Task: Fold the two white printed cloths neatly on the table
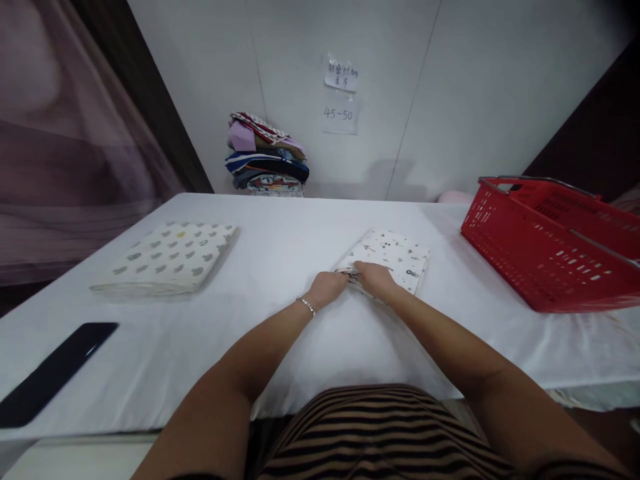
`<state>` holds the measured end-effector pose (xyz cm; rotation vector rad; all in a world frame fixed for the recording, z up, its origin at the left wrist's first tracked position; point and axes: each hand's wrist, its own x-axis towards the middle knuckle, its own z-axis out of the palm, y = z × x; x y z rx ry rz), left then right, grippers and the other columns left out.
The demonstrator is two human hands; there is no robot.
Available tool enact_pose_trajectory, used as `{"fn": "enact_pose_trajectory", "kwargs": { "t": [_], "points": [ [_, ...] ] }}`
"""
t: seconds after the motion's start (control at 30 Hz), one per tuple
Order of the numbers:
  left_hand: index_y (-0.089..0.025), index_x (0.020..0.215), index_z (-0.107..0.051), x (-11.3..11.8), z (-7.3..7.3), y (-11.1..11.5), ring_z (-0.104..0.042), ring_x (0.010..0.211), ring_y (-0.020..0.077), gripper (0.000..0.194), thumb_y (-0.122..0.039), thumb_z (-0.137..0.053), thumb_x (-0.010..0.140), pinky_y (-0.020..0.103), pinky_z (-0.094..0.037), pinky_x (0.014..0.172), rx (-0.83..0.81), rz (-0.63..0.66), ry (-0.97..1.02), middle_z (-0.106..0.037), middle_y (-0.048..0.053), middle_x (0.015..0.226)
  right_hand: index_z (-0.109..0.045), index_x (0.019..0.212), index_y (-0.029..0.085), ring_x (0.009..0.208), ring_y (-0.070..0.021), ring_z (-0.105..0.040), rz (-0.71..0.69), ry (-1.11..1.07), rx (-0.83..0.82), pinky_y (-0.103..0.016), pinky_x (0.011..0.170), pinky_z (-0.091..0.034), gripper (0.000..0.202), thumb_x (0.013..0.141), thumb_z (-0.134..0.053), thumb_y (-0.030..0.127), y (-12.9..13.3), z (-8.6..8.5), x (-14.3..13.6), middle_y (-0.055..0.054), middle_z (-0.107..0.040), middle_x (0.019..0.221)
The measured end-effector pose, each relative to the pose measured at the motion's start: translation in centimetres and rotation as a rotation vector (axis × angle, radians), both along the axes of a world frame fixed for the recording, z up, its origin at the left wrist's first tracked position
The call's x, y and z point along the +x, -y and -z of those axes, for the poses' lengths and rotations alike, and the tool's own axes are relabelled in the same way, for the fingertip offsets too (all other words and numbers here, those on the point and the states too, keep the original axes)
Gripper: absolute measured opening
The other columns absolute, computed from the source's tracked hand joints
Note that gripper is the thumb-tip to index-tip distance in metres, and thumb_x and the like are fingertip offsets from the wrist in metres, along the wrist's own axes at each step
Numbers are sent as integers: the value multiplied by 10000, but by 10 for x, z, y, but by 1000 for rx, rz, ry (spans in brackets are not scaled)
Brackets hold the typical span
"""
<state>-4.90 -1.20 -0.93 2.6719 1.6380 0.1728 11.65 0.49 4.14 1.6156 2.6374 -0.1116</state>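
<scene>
Pinching the near-left corner of a folded white cloth [395, 250], two bare hands work close together on a table [285, 233] draped in white. The cloth, printed with small scattered dark motifs, lies right of the table's middle. The left hand [327, 288] is closed on that corner, fingers curled in; a pale bracelet [307, 307] circles its wrist. The right hand [376, 280] holds the near edge just beside it, thumb on top — its fingers underneath are hidden, so how they lie I cannot tell.

Well apart on the left lies another folded cloth [167, 257], cream with rows of grey shapes (one small mark is yellow). Nearer, at the left edge, is a flat black slab [57, 373]. On the right stands a red plastic basket [545, 257] with pierced sides and metal handles.

Past the table's far edge, left of centre, a stack of folded fabrics [267, 157] rises in front of a pale wall [465, 113]. Two paper notes hang there, one above the other — the lower note [341, 115] reads "45-50". Nearest of all is the person's brown-and-black striped top [385, 433].
</scene>
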Motion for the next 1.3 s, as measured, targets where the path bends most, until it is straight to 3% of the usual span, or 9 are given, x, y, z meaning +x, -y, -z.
{"fn": "enact_pose_trajectory", "kwargs": {
  "t": [0.23,0.43,0.97,1.2,1.3],
  "points": [
    [-171,1071,-559,4,-6,4,-663,781,230,246,-237,-366,935,309,-467,634,-10,-84,-24,-685,90,926,-549,1032,209,880,-214,-607,-12,-23,-7,-266,645,-369,206,887,-406,235,-3,4,1,-68,-671,986],
    [-133,1015,-577,9,-4,2,-667,791,230,239,-171,-365,913,298,-468,652,-30,-148,-54,-685,108,844,-543,1031,223,859,-204,-596,-31,-80,-30,-255,633,-355,206,872,-462,327,0,3,4,-61,-665,992],
    [-179,1004,-604,-15,-1,-4,-648,747,206,249,-199,-367,931,273,-419,615,18,-1,-82,-688,81,842,-576,1200,250,941,-223,-606,35,-75,-81,-282,724,-419,350,896,-410,298,1,4,11,-56,-673,1068],
    [-228,1165,-517,-9,-6,2,-645,728,185,267,-208,-403,924,251,-415,604,22,30,-123,-683,48,868,-582,1203,279,972,-230,-605,16,-166,-134,-289,774,-440,375,843,-511,352,1,0,14,-33,-672,1094],
    [-214,1123,-543,-3,-11,2,-649,761,190,255,-180,-400,915,251,-423,608,12,44,-134,-685,55,872,-576,1221,287,1018,-225,-596,11,-297,-207,-297,831,-449,397,836,-516,365,-3,-2,19,-17,-651,1157]
  ]
}}
